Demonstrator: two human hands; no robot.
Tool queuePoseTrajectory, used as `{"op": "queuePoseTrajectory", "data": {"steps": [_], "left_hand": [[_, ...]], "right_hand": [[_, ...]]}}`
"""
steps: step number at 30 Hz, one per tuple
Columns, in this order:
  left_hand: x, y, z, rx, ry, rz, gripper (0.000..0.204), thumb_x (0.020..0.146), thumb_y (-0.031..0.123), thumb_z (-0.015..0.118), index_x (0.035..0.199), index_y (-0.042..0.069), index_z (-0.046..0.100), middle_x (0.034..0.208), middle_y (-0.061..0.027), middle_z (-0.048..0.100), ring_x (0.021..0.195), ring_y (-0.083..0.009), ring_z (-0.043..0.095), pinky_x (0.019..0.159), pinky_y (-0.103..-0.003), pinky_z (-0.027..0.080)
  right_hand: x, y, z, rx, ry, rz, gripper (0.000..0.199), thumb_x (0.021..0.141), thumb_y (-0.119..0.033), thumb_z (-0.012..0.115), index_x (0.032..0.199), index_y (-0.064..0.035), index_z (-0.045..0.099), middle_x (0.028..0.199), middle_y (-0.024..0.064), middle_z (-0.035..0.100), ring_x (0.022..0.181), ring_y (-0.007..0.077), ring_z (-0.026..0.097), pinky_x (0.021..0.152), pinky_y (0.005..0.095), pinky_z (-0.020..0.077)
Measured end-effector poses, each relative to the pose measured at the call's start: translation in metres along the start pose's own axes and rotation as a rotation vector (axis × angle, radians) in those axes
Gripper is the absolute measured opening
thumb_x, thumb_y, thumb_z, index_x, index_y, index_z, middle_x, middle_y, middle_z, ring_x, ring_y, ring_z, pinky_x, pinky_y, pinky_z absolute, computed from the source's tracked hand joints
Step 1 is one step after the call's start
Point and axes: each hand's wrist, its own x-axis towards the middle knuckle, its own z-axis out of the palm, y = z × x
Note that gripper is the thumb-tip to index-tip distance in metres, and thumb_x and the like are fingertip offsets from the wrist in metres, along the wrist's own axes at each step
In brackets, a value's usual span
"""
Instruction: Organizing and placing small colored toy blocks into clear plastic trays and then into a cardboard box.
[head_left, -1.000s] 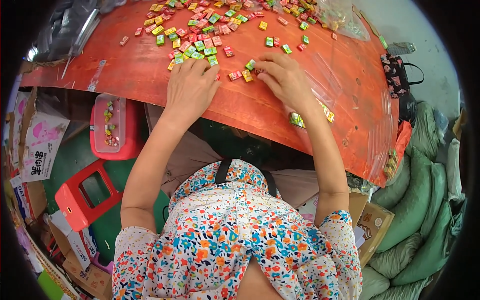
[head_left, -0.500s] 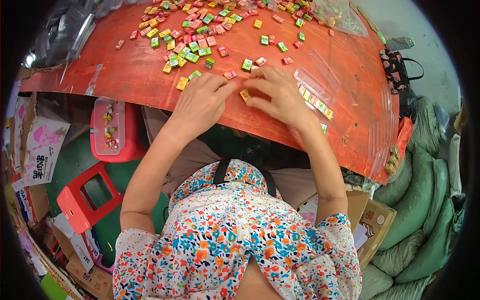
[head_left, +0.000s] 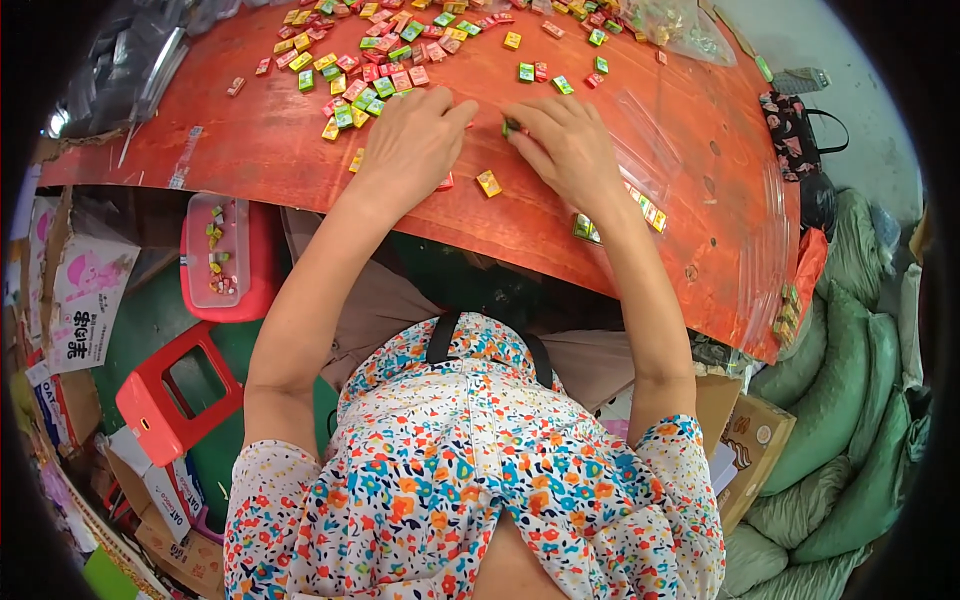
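Over the red tabletop my left hand [head_left: 413, 143] bends its fingers down at the near edge of a pile of small coloured boxes [head_left: 385, 88]. Its fingertips are mostly hidden, so what they close on does not show. A red box [head_left: 446, 182] peeks out beside its wrist. My right hand [head_left: 566, 152] pinches a small green box [head_left: 509, 126] between thumb and fingers. On the wood between the two hands lies a yellow box [head_left: 489, 183]. Partly covered by my right forearm are a row of boxes [head_left: 648, 211] and some green boxes [head_left: 585, 228].
Clear plastic trays [head_left: 645, 150] lie right of my right hand, with more clear plastic [head_left: 765, 260] near the table's right edge. A plastic bag [head_left: 690, 35] sits at the back right. Below left are a red stool [head_left: 180, 395] and a clear tub [head_left: 217, 255] holding boxes.
Both hands have moved farther over the table, away from me. My right hand has taken hold of a green box and left the yellow one behind. Green boxes now show beside my right forearm.
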Motion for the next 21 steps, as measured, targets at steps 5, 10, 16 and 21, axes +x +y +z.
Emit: {"op": "queuePoseTrajectory", "data": {"steps": [5,10,16,21], "left_hand": [[-0.028,0.029,-0.028,-0.107,-0.045,-0.093,0.019,0.082,0.016,0.068,0.098,0.007,0.064,0.085,-0.0085,0.055,0.084,-0.028,0.059,0.073,-0.042,0.046],[-0.043,0.051,-0.02,-0.006,-0.101,-0.143,0.028,0.075,0.025,0.076,0.093,0.008,0.065,0.085,-0.0043,0.053,0.089,-0.0233,0.055,0.078,-0.04,0.041],[-0.037,0.051,-0.017,-0.024,-0.037,-0.173,0.041,0.071,0.029,0.08,0.104,0.009,0.066,0.094,-0.0045,0.054,0.093,-0.0235,0.053,0.08,-0.04,0.04],[-0.043,0.048,-0.017,-0.032,-0.026,-0.13,0.044,0.071,0.028,0.08,0.109,0.011,0.066,0.104,-0.0049,0.056,0.097,-0.0237,0.053,0.083,-0.04,0.041]], "right_hand": [[-0.026,-0.012,-0.013,0.058,-0.081,-0.062,0.03,0.084,-0.017,0.069,0.113,-0.0108,0.067,0.107,0.0054,0.067,0.102,0.0262,0.06,0.089,0.0404,0.0448],[-0.03,-0.019,-0.01,0.13,-0.11,-0.044,0.034,0.081,-0.018,0.072,0.114,-0.0108,0.067,0.109,0.0051,0.068,0.103,0.0253,0.06,0.091,0.04,0.0453],[-0.026,0.007,-0.01,0.082,0.068,0.041,0.029,0.085,-0.02,0.07,0.112,-0.0091,0.067,0.109,0.0068,0.068,0.104,0.028,0.06,0.091,0.0429,0.0462],[-0.001,0.008,-0.002,0.083,0.012,-0.007,0.024,0.086,-0.018,0.068,0.108,-0.0081,0.069,0.114,0.0071,0.066,0.105,0.03,0.06,0.09,0.0414,0.0483]]}}
